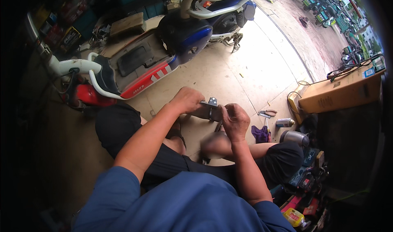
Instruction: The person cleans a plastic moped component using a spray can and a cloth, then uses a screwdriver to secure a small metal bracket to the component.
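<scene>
Between my two hands is a small dark flat part, held level above my lower legs. A small black block with several pale round spots, perhaps screws or holes, stands up from its far edge. My left hand pinches the part's left end with the fingers curled closed. At the other end my right hand grips with thumb and bent forefinger. A dark ring-like piece shows just under the part; whether it is joined to it I cannot tell. The part's exact kind is unclear.
A red, white and blue electric scooter stands ahead to the left. On the floor to the right lie pliers, a spray can, a purple cloth and a silver cylinder. Beyond them is a cardboard box with cables.
</scene>
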